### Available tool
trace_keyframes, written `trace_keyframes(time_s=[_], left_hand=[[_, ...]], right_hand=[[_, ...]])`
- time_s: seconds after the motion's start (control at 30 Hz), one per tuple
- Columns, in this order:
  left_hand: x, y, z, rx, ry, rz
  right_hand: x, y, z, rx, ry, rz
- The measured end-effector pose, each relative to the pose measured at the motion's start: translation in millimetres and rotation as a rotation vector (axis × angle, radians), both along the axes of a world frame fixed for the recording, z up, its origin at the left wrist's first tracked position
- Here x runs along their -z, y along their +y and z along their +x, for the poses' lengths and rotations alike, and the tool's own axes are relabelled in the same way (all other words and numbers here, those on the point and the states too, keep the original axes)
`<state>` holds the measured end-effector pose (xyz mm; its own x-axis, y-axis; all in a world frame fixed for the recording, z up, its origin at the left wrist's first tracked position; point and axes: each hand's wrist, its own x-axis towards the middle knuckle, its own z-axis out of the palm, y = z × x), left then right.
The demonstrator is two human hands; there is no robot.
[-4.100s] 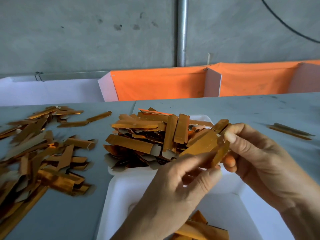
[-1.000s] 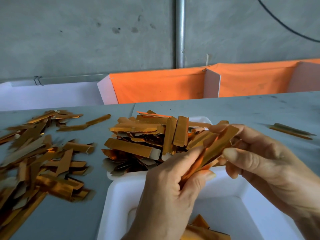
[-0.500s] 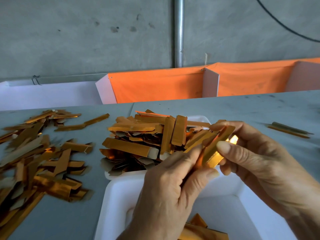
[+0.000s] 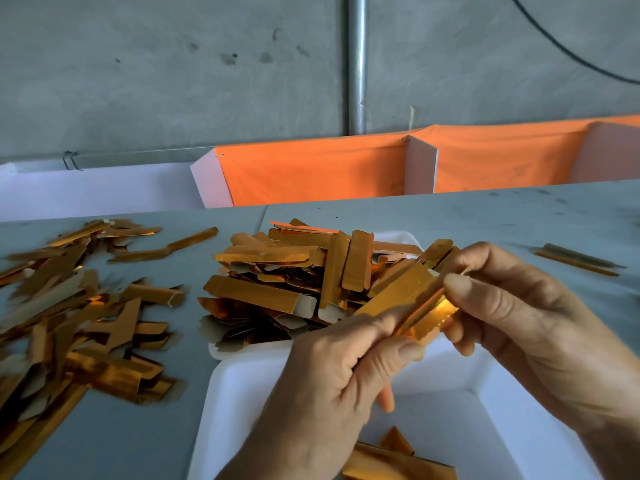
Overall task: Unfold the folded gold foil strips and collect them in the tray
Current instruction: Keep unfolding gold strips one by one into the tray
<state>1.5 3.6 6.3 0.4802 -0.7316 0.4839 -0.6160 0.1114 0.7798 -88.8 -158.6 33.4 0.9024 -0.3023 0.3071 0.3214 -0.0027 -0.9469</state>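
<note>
A plain workshop or small factory floor, by the look of it: a bare concrete wall [image 4: 173,64] at twelve o'clock with a metal pipe [image 4: 356,64] running up it and a loose black cable [image 4: 571,53] at one o'clock, orange cloth bins [image 4: 311,171] behind a worn grey table [image 4: 485,216], piecework heaped on it.

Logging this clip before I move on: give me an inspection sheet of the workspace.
Surface: grey table.
Job's things: held foil strip partly opened; near white tray with a few strips; far tray heaped; loose pile at left.
Clutter: two thin strips at right.
Grippers: left hand and right hand both pinch the strip.
Cables: black cable on wall.
Surroundings: concrete wall, metal pipe, orange dividers.
</note>
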Motion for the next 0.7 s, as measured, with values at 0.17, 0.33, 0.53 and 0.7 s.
trace_keyframes(time_s=[0.17, 0.33, 0.53, 0.7], left_hand=[[1.6, 2.9, -1.5, -0.144, -0.233, 0.132], [0.3, -22.1, 3.0, -0.416, -0.529, 0.097], [8.5, -22.4, -12.9, -0.507, -0.905, -0.014], [5.7, -17.3, -8.4, -0.559, -0.905, 0.016]], right_hand=[[2.6, 3.7, 2.1, 0.105, 0.047, -0.035], [7.7, 10.4, 7.4, 0.234, 0.072, 0.006], [6.4, 14.2, 6.0, 0.175, 0.090, 0.199], [5.0, 18.2, 6.2, 0.055, 0.131, 0.269]])
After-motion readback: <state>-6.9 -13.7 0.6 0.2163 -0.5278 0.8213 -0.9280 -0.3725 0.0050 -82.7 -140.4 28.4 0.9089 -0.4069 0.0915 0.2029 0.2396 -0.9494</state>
